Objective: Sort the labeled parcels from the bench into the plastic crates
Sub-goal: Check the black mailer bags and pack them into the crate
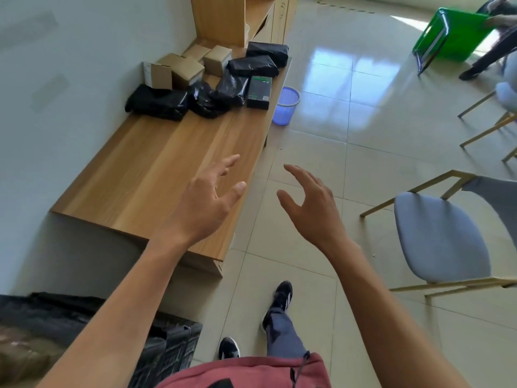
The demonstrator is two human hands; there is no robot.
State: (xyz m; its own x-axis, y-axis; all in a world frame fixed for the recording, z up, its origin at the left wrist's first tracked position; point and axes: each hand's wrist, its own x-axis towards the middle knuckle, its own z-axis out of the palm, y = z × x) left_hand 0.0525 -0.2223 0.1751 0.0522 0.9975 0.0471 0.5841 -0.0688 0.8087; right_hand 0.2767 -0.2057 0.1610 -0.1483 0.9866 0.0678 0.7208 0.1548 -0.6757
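Observation:
Parcels lie at the far end of the wooden bench point(156, 175): several black plastic-wrapped packets point(156, 103), several small cardboard boxes point(184, 70) and a dark flat box with green print point(258, 91). My left hand point(207, 200) hovers over the bench's near half, fingers spread, holding nothing. My right hand point(310, 203) hangs over the floor beside the bench edge, fingers loosely bent and empty. A black plastic crate point(173, 351) sits at the lower left with parcels in it, partly hidden by my left arm.
A purple wastebasket point(286, 106) stands on the tiled floor by the bench's far corner. A grey chair point(439, 236) is to my right, more chairs behind it. Another person at the top right holds a green crate point(453, 35). A wooden shelf unit point(223, 18) stands behind the parcels.

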